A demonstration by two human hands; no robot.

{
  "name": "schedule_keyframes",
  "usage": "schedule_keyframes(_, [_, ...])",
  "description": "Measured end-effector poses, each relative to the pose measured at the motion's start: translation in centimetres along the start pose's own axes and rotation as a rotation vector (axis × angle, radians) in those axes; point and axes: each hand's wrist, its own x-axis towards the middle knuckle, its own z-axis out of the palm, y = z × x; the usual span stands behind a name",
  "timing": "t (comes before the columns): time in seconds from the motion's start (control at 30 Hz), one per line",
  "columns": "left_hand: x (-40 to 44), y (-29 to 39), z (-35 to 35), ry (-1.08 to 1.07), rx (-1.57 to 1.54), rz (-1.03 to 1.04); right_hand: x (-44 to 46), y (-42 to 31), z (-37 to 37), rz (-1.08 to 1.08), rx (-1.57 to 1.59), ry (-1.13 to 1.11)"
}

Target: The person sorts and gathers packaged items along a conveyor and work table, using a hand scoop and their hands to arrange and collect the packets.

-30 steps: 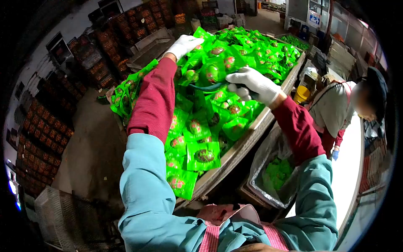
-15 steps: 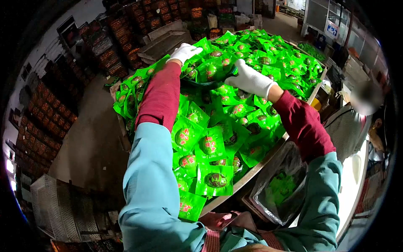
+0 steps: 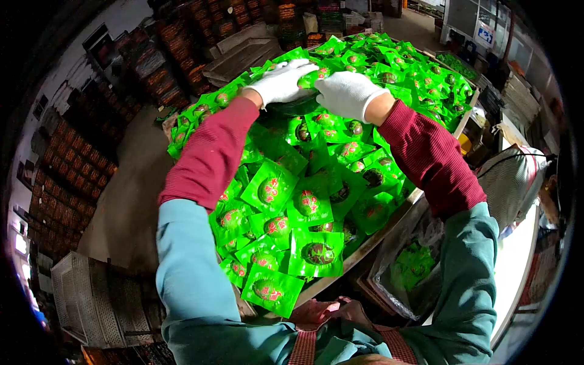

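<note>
1. My left grip (image 3: 283,81), a hand in a white knit glove: fingers partly bent and near together, at the far middle of the heap. Whether it has closed on anything, I cannot tell.
2. My right grip (image 3: 348,92), gloved alike: fingers curled inward, tips facing the left. Its inner side is hidden; I cannot tell what, if anything, it has hold of.
3. Small bright-green sachet (image 3: 314,76), glossy, with a rounded bulge: between my two hands, at the fingertips.
4. Dark, round-edged vessel (image 3: 292,109): beneath and just beside my hands, largely covered by them; its contents cannot be made out.
5. Glossy green square packets (image 3: 307,202), red-printed, plump-centred: heaped loosely and overlapping, both around the vessel and nearer my body.
6. Wooden-sided bin (image 3: 382,236), pale-edged: bears the heap.
7. Clear plastic liner (image 3: 389,255): in a container beside the bin, more green packets inside.
8. Co-worker (image 3: 510,182) in a grey top: off to my right, apart from my hands.
9. Step in hand, by my judgement: handling packets two-handed at the vessel.
10. Next move, as I judge it, calls for fingertips clear of neighbouring packets, light pressure on the bulges, and the vessel kept steady on its uneven bed.
</note>
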Motion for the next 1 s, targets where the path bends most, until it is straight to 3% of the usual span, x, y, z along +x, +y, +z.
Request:
schedule_keyframes(0.23, [-1.3,0.2,0.7,0.021,0.108,-0.130,-0.9,-0.4,-0.2,-0.021,-0.013,-0.042])
schedule_keyframes(0.47, [-2.3,-1.0,0.7,-0.006,-0.009,-0.261,-3.9,-0.8,-4.3,-0.022,-0.062,-0.088])
schedule_keyframes(0.57, [-3.0,-2.8,2.0,0.026,-0.050,-0.280,-5.3,-2.0,-6.9,-0.038,-0.157,-0.151])
schedule_keyframes(0.6, [-3.3,-3.3,2.4,0.036,-0.066,-0.294,-6.0,-1.3,-7.2,-0.091,-0.169,-0.077])
schedule_keyframes(0.7, [-3.1,-4.0,3.4,0.056,-0.055,-0.280,-8.5,-1.5,-12.7,0.021,-0.095,-0.168])
schedule_keyframes(0.77, [-3.1,-3.5,3.5,0.050,-0.009,-0.297,-10.9,0.6,-13.5,-0.109,-0.108,0.058])
schedule_keyframes(0.83, [-3.0,-2.6,3.3,0.027,0.038,-0.325,-12.9,-0.7,-14.7,0.089,-0.138,-0.012])
schedule_keyframes(0.93, [-3.5,-0.3,1.9,-0.154,0.075,-0.347,-17.0,-1.3,-13.0,0.175,-0.071,0.161])
schedule_keyframes(1.0, [-3.7,-0.2,1.5,-0.274,0.075,-0.250,-19.5,-2.0,-10.7,0.243,0.046,0.273])
